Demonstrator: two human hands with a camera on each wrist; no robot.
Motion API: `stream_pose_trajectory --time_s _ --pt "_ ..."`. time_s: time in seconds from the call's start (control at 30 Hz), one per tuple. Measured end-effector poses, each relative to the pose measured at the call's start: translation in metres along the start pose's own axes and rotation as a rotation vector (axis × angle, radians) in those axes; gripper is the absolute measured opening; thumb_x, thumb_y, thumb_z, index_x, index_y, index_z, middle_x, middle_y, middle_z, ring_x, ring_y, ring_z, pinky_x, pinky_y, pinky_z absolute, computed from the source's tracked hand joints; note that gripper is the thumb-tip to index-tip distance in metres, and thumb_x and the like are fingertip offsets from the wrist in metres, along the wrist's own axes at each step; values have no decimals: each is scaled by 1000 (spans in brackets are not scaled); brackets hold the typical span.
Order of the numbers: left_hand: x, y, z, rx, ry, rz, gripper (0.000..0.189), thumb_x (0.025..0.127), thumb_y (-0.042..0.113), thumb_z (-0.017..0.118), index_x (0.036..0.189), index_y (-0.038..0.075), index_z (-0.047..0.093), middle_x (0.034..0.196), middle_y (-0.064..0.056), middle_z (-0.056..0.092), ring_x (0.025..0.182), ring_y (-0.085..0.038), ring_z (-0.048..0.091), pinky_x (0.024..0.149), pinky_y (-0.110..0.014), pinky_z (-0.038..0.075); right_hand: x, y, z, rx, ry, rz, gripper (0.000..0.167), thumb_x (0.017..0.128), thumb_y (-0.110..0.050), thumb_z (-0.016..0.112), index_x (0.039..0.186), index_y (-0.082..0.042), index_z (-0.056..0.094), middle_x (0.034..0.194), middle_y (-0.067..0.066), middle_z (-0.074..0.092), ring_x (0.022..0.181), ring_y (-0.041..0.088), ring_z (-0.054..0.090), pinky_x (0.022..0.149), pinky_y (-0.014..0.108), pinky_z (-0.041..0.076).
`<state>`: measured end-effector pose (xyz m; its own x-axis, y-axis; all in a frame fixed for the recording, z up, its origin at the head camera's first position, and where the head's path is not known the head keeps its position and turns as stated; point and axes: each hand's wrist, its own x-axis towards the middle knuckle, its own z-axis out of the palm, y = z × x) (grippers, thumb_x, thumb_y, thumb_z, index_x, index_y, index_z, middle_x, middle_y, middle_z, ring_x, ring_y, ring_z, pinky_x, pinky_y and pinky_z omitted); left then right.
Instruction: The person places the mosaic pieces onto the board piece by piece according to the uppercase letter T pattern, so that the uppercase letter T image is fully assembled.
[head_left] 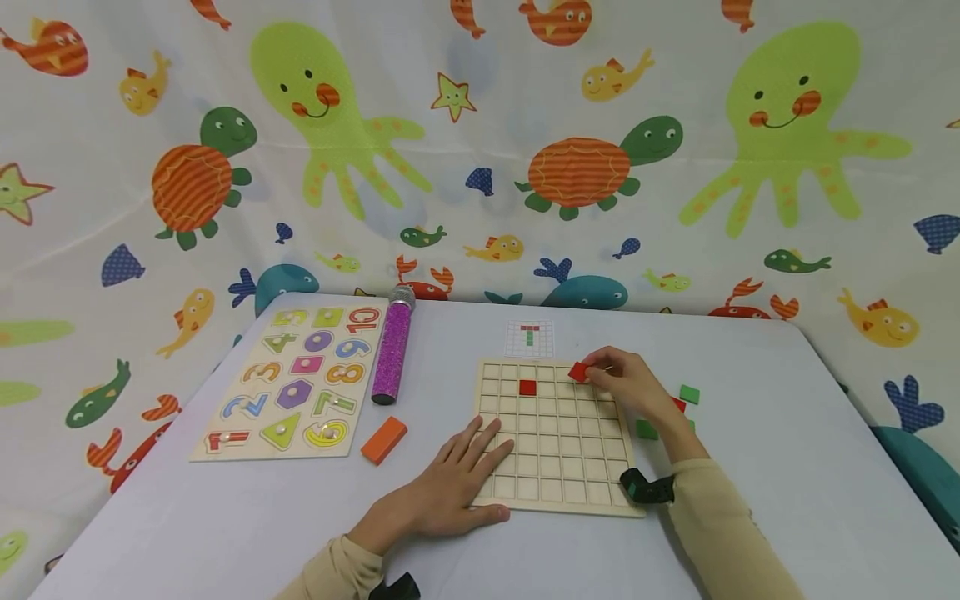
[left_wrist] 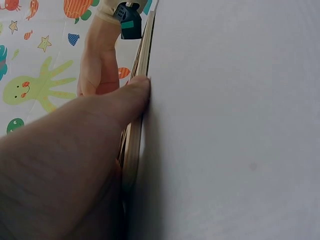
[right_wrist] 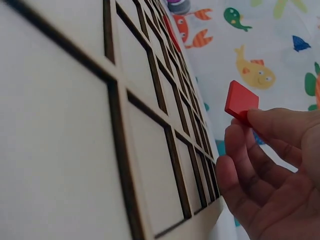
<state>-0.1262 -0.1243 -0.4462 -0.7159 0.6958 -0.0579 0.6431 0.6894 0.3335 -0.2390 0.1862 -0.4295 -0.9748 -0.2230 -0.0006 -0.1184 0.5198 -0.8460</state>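
Note:
A wooden grid board (head_left: 558,504) lies on the table, with one red square tile (head_left: 528,387) set in a cell of its second row. Between thumb and fingertips my right hand (head_left: 626,379) pinches another red square tile (right_wrist: 242,100), held over the board's upper right part. My left hand (head_left: 442,487) rests flat with fingers spread on the board's lower left corner, the thumb along its near edge. Behind the board is a small printed card (head_left: 529,338) showing a T of red and green squares on a grid.
Right of the board lie loose green tiles (head_left: 689,394) and a red one, partly behind my right forearm. To the left are an orange block (head_left: 384,440), a glittery purple microphone (head_left: 393,350) and a number-and-shape puzzle board (head_left: 277,454). A patterned cloth (head_left: 480,233) hangs behind the table.

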Motion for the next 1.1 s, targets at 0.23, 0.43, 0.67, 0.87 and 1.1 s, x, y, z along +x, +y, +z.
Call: stream_pose_trajectory --time_s 0.23,0.43,0.67,0.87,1.1 --pt "-1 1 -1 -5 -3 1 78 93 60 42 153 19 14 161 -8 -2 147 -35 -5 115 -56 17 2 -5 8 -5 -32 -27 23 94 -22 59 111 -6 61 105 13 64 83 22 60 77 28 48" --pt "-1 2 -1 -2 -5 -1 78 92 60 41 153 19 13 161 -8 -3 147 -34 -5 115 -56 16 4 -8 12 -20 -50 -33 23 94 -22 59 109 -6 61 102 13 65 80 21 60 71 29 48" --pt "-1 2 -2 -6 -12 -10 78 92 61 41 153 19 13 161 -8 -2 148 -34 -6 115 -55 16 5 -13 17 -28 -66 -57 20 93 -20 60 108 -6 62 102 13 64 80 21 61 73 30 49" --pt "-1 1 -1 1 -7 -11 78 92 60 41 153 20 13 161 -7 -2 148 -34 -5 115 -55 16 7 -18 21 -72 -85 -63 16 92 -18 60 105 -7 63 97 11 64 75 19 60 68 28 49" --pt "-1 3 1 -23 15 -34 74 94 62 35 153 22 14 161 -4 -2 148 -32 -5 116 -54 15 15 -20 26 -171 -136 -109 10 92 -17 60 99 -10 63 92 7 65 73 16 58 67 28 49"
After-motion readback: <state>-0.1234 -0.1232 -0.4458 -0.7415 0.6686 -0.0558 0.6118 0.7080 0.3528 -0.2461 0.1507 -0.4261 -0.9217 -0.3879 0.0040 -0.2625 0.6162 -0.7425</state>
